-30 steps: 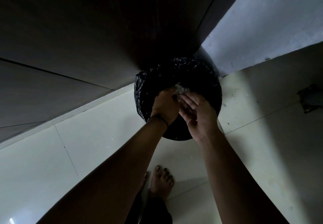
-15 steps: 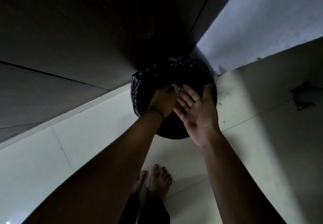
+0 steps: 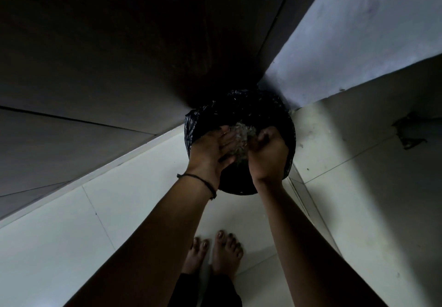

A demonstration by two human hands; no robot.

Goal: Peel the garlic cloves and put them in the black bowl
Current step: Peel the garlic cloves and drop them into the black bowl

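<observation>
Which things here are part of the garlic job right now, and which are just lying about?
In the job: left hand, flat; right hand, fingers curled; pale flaky scraps between them; black-lined bin beneath.
Just there: wrist thread; bare feet; dark object at the floor's right edge; tiled floor.

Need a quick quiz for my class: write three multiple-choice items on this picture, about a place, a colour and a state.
1. Where does the bin stand? A on a table; B in the floor corner by the pale wall; C outdoors.
2. Its liner is: A white; B blue; C black.
3. The right hand is: A curled; B flat; C out of view.
Answers: B, floor tiles and wall meet behind it; C, glossy black plastic; A, its fingers fold inward above the bin.
</observation>
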